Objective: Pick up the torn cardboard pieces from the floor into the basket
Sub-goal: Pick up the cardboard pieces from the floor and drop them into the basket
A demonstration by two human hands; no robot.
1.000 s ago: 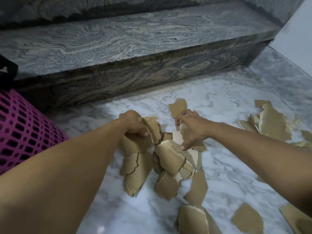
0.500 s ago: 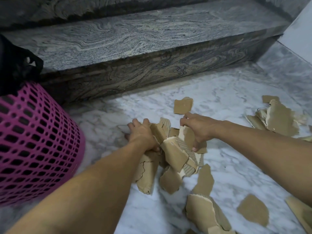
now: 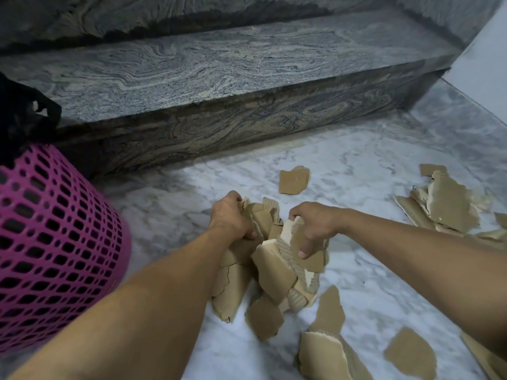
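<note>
A bunch of torn brown cardboard pieces (image 3: 274,272) is gathered between my two hands over the white marble floor. My left hand (image 3: 231,218) grips its left side, fingers curled into the pieces. My right hand (image 3: 312,226) clutches the right side, thumb pressed on a piece. Loose pieces lie around: one (image 3: 293,180) beyond the hands, several (image 3: 329,308) in front, and a heap (image 3: 450,204) at the right. The pink lattice basket (image 3: 55,242) stands at the left, its opening out of view.
A grey veined stone step (image 3: 219,78) runs across the back, its riser just behind the basket. Black fabric (image 3: 22,116) hangs over the basket's top at the far left. A pale wall (image 3: 488,58) closes the right corner.
Both hands have drawn closer together, bunching the cardboard and raising it slightly. The view has shifted so more of the basket shows at the left.
</note>
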